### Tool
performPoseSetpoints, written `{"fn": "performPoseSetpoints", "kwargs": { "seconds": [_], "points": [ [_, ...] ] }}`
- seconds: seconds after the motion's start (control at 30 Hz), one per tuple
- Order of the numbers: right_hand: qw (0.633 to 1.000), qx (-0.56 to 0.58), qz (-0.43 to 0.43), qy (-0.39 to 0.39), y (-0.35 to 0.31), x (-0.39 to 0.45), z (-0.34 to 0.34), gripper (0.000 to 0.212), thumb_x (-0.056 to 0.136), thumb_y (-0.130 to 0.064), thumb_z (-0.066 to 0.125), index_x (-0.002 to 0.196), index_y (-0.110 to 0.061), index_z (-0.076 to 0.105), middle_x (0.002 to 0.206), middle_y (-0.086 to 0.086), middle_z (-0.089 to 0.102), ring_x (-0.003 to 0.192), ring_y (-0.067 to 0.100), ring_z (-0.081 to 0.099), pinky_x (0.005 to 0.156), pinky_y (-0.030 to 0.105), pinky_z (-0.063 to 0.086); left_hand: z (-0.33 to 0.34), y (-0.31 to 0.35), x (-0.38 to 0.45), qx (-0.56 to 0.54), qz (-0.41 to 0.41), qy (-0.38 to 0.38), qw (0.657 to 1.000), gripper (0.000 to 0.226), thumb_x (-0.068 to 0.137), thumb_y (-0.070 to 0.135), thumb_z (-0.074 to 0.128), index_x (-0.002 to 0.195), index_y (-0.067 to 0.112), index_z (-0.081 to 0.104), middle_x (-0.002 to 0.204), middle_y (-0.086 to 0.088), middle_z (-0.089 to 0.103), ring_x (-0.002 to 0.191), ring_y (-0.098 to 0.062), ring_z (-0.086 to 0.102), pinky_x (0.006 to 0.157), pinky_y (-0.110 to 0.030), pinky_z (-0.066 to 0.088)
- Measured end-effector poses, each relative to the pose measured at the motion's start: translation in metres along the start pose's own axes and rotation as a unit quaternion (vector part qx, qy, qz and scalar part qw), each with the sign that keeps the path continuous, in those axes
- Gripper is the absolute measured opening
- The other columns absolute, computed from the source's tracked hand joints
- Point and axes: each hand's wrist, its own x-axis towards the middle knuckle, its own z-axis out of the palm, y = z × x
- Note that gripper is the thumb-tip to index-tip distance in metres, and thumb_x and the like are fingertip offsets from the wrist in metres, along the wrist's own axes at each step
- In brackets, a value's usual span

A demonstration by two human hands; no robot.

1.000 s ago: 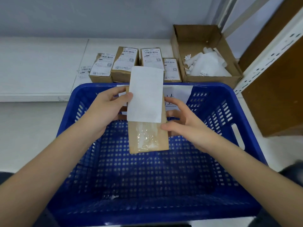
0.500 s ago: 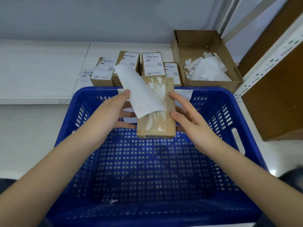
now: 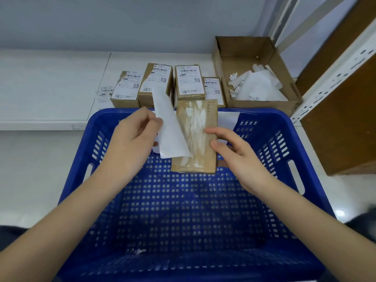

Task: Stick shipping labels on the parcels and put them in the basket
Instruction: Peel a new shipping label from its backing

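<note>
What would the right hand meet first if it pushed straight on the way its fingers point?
The right hand points up-left and already grips the brown parcel, so the parcel blocks it first; beyond that, probably the white sheet, though depth is unclear.

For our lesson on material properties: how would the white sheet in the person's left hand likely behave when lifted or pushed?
The white sheet is probably floppy: it curves and bends where the left hand pinches it. It looks thin, so likely very light and easily creased or torn. Its lower corner lies against the parcel held by the right hand, so it may cling there rather than slide.
</note>
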Motion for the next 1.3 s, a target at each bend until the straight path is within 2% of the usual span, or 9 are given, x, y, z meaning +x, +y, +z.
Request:
{"fn": "performPoseSetpoints", "kwargs": {
  "seconds": [0.07, 0.23, 0.33, 0.43, 0.53, 0.7, 0.8, 0.93, 1.3],
  "points": [
    [0.999, -0.035, 0.003, 0.016, 0.003, 0.002, 0.001, 0.030, 0.096, -0.014, 0.051, 0.093, -0.038, 0.069, 0.105, 0.008, 0.062, 0.098, 0.041, 0.057, 0.087, 0.052, 0.051, 0.000, -0.002, -0.004, 0.146, 0.120, 0.038, 0.981, 0.025, 0.088, 0.036, 0.048, 0.076, 0.015, 0.054, 0.072, 0.005, 0.059, 0.061, -0.013, 0.053, 0.058, -0.036, 0.046],
    [0.995, -0.086, 0.008, 0.044, 0.008, 0.001, 0.007, 0.025, 0.092, -0.012, 0.056, 0.085, -0.033, 0.069, 0.103, -0.003, 0.046, 0.075, -0.005, 0.051, 0.074, 0.011, 0.043, 0.004, 0.001, -0.009, 0.393, 0.317, 0.107, 0.857, 0.028, 0.089, 0.024, 0.049, 0.064, 0.013, 0.054, 0.063, 0.001, 0.051, 0.054, -0.015, 0.046, 0.039, -0.023, 0.024],
    [0.994, -0.091, 0.014, 0.056, 0.013, 0.002, 0.012, 0.015, 0.087, -0.022, 0.065, 0.081, -0.035, 0.071, 0.111, 0.000, 0.047, 0.090, 0.000, 0.050, 0.080, 0.006, 0.040, 0.011, 0.005, -0.011, 0.498, 0.375, 0.121, 0.772, 0.027, 0.084, 0.014, 0.050, 0.060, 0.014, 0.039, 0.057, -0.002, 0.039, 0.052, -0.017, 0.034, 0.050, -0.022, 0.009],
    [0.995, -0.064, 0.046, 0.053, 0.010, 0.002, 0.017, 0.005, 0.080, -0.040, 0.068, 0.076, -0.039, 0.071, 0.112, 0.001, 0.048, 0.099, 0.004, 0.050, 0.095, 0.023, 0.043, 0.022, 0.008, -0.015, 0.560, 0.377, 0.087, 0.732, 0.042, 0.064, 0.003, 0.066, 0.064, 0.017, 0.027, 0.057, -0.002, 0.029, 0.054, -0.018, 0.026, 0.051, -0.026, 0.013],
    [0.996, -0.060, 0.054, 0.032, 0.004, -0.002, 0.021, 0.016, 0.073, -0.055, 0.062, 0.076, -0.042, 0.071, 0.117, 0.004, 0.049, 0.106, 0.003, 0.048, 0.098, 0.019, 0.039, 0.033, 0.006, -0.023, 0.593, 0.359, 0.063, 0.718, 0.036, 0.060, 0.001, 0.071, 0.057, 0.017, 0.038, 0.052, -0.003, 0.039, 0.048, -0.020, 0.037, 0.052, -0.026, 0.015],
    [0.998, -0.026, 0.051, 0.016, 0.005, -0.004, 0.029, 0.027, 0.070, -0.055, 0.057, 0.077, -0.032, 0.071, 0.116, 0.013, 0.050, 0.101, -0.001, 0.048, 0.100, 0.024, 0.042, 0.059, -0.002, -0.043, 0.619, 0.364, 0.101, 0.689, 0.054, 0.088, -0.010, 0.017, 0.060, 0.011, 0.058, 0.052, -0.003, 0.044, 0.050, -0.020, 0.043, 0.055, -0.030, 0.019],
    [0.998, -0.005, 0.055, 0.014, 0.009, -0.002, 0.028, 0.021, 0.082, -0.041, 0.062, 0.083, -0.023, 0.074, 0.108, 0.012, 0.053, 0.108, 0.009, 0.049, 0.096, 0.016, 0.041, 0.072, -0.002, -0.051, 0.627, 0.355, 0.094, 0.687, 0.045, 0.083, -0.011, 0.027, 0.058, 0.012, 0.056, 0.052, -0.002, 0.042, 0.050, -0.018, 0.039, 0.056, -0.032, 0.022],
    [0.998, -0.004, 0.056, 0.031, 0.013, 0.001, 0.026, 0.012, 0.086, -0.020, 0.067, 0.095, -0.026, 0.073, 0.121, 0.017, 0.051, 0.114, 0.015, 0.052, 0.104, 0.031, 0.043, 0.074, -0.002, -0.056, 0.627, 0.346, 0.079, 0.694, 0.034, 0.077, -0.007, 0.037, 0.054, 0.015, 0.048, 0.052, -0.002, 0.039, 0.052, -0.017, 0.033, 0.058, -0.033, 0.015],
    [0.996, 0.039, 0.076, 0.036, 0.006, 0.003, 0.016, 0.012, 0.086, -0.019, 0.067, 0.091, -0.026, 0.075, 0.122, 0.009, 0.051, 0.111, 0.013, 0.057, 0.092, 0.028, 0.051, 0.062, 0.018, -0.063, 0.637, 0.296, 0.130, 0.700, 0.044, 0.092, -0.010, 0.026, 0.071, 0.012, 0.058, 0.061, -0.003, 0.035, 0.066, -0.022, 0.021, 0.060, -0.033, 0.018]
  ]
}}
